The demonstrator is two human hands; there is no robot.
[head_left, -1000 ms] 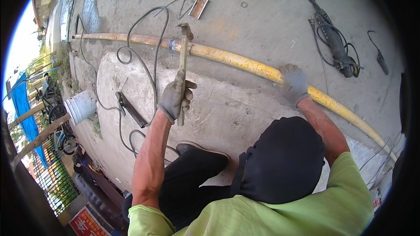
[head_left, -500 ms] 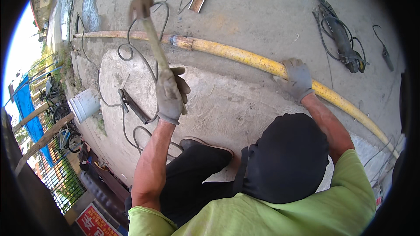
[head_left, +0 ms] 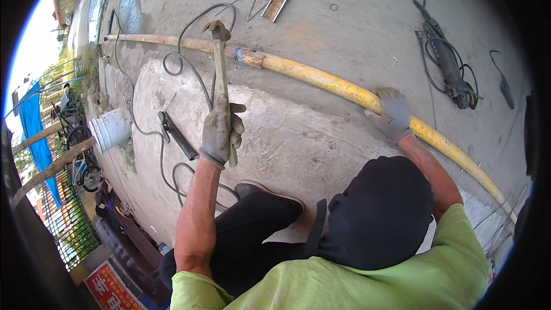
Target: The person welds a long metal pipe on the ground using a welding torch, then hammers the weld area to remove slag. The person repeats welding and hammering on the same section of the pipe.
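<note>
So the left hand, in a grey work glove, has a hammer by the lower part of its handle. Fingers are curled round the wood and closed up on it, with one digit sticking out to the right. The long axis of the hammer runs near to far, the far end leaning slightly left. Its head is at the far end, set crosswise, well past the fingers, and a short bit of the butt pokes out on the near side of the grip. In this view the handle crosses over the brown part of the pipe (can't tell how much gap there is between the two).

That pipe is the long one, lying from far left to near right, rusty brown on the left, yellow on the right, with a greyish joint just right of the hammer. The right hand, gloved too, is bent over the yellow stretch, fingers across the top and thumb on the near side, so it's got hold of it and pipe shows out both sides of the glove.

Round about: a corded power tool far right, a short metal channel on the far side, a dark-handled clamp left of the left hand, and a white bucket further left.
</note>
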